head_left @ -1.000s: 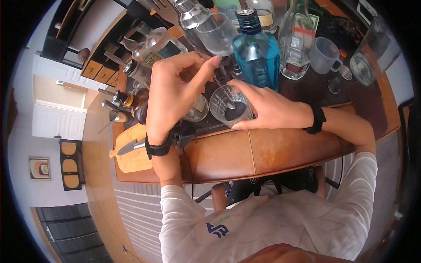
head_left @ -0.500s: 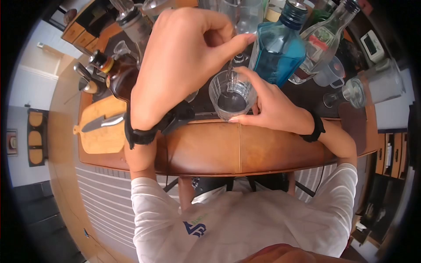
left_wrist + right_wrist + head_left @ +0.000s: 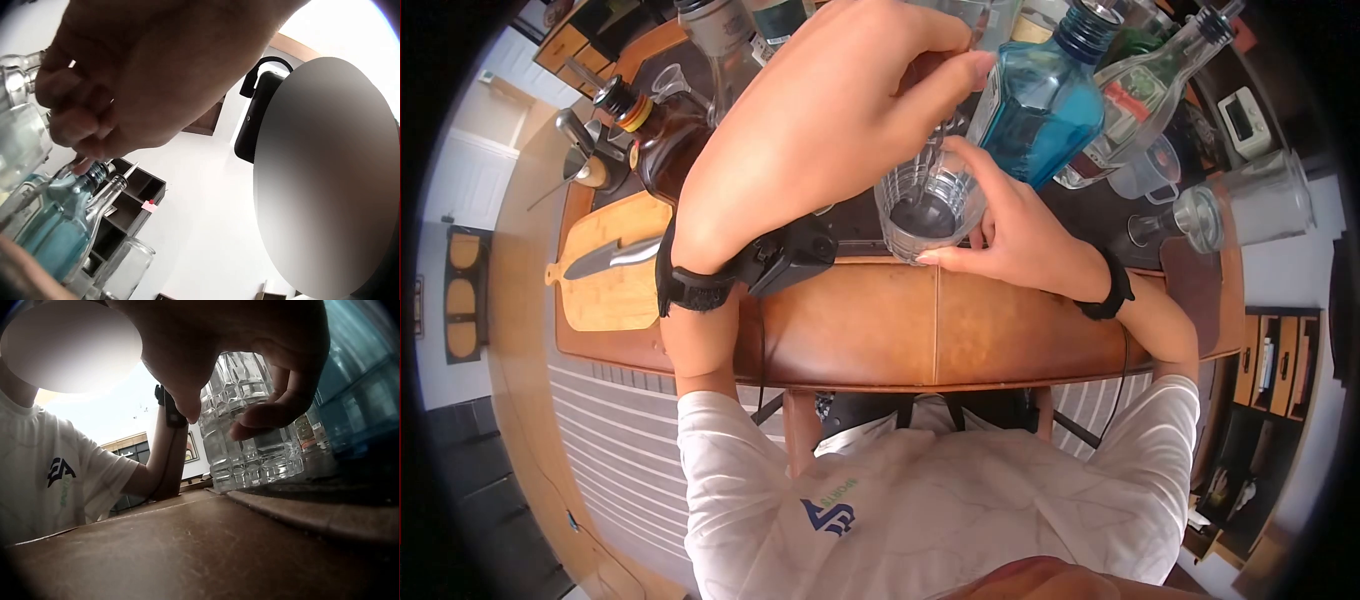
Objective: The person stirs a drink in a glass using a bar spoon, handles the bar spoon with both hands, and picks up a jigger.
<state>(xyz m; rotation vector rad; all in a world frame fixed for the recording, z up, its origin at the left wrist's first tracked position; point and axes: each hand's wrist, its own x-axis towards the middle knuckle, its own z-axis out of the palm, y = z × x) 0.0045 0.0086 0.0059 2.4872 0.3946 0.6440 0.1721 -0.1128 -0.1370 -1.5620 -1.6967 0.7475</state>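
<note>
A patterned clear glass [image 3: 915, 225] with some clear liquid stands on the dark counter mat; the right wrist view shows its cut sides [image 3: 250, 465]. My right hand [image 3: 1035, 235] grips the glass from the right, thumb on the near side and fingers behind; it also shows at the top [image 3: 269, 331]. Above the glass, my left hand [image 3: 800, 140] pinches a thin twisted metal stem [image 3: 940, 140] that goes down into the glass. Its upper end is hidden by the fingers. In the left wrist view the left hand [image 3: 150, 75] has its fingers curled in.
A blue bottle [image 3: 1040, 115] stands just behind the glass, a clear bottle [image 3: 1140, 105] beside it. A brown bottle [image 3: 665, 150] and a cutting board [image 3: 615, 290] with a knife [image 3: 615, 257] lie left. A glass jar [image 3: 1260, 200] and measuring cup [image 3: 1150, 170] are right.
The head view has swung, shifting the scene leftward. Both hands keep their holds; the left hand's pose over the glass has changed slightly, and the stem leans differently.
</note>
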